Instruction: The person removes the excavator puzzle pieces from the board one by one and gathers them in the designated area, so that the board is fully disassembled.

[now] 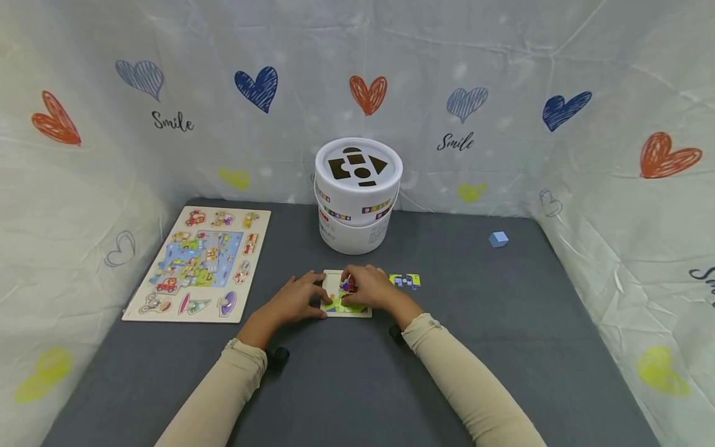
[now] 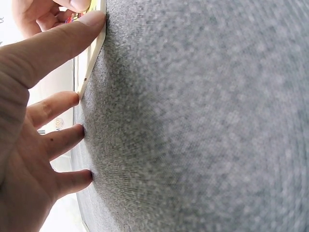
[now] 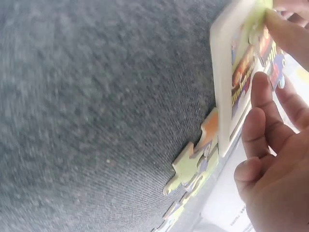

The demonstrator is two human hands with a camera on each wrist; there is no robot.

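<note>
A small puzzle tray [image 1: 333, 279] with a pale frame and a partly filled green picture lies in front of me. My left hand [image 1: 296, 299] rests at its left side, thumb on the tray edge and another fingertip at a corner, the other fingers spread and touching the table. Over the tray, my right hand [image 1: 373, 288] pinches a colourful puzzle piece [image 3: 277, 71] between thumb and fingers. In the head view the fingers partly hide that piece. Several loose puzzle pieces [image 1: 404, 280] lie just right of the tray; the right wrist view shows them beside its rim.
A white lidded bucket [image 1: 357, 211] with shaped holes stands behind the tray. To the left lies a large picture board [image 1: 257, 248]. A small blue block [image 1: 498, 239] sits at the back right. Printed white curtains [image 1: 313, 37] surround the grey table [image 1: 346, 379].
</note>
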